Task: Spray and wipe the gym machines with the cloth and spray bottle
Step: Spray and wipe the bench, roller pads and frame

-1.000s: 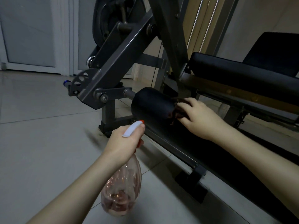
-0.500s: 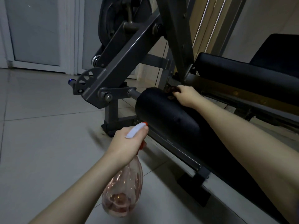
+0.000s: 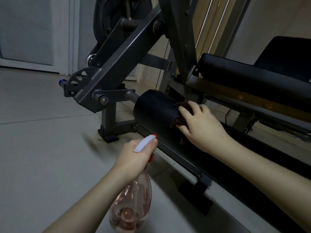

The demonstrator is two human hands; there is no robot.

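My left hand (image 3: 134,157) grips the head of a clear spray bottle (image 3: 133,206) with a white top and red nozzle, low in the middle of the view; a little pinkish liquid sits in its bottom. My right hand (image 3: 196,121) presses a dark brown cloth (image 3: 179,121) against the side of the black foam roller pad (image 3: 154,111) of a grey gym machine (image 3: 121,64). Most of the cloth is hidden under my fingers. The bottle's nozzle points toward the roller, a short way below it.
The machine's grey base rail (image 3: 181,160) runs along the tiled floor (image 3: 42,148) under the roller. A black padded bench (image 3: 252,76) lies at the right. Steel cables (image 3: 213,22) and a weight plate (image 3: 107,19) rise behind. A white door (image 3: 33,31) is at the far left.
My right hand with the cloth slid from the top back of the roller down onto its near side. The left hand keeps the bottle almost still.
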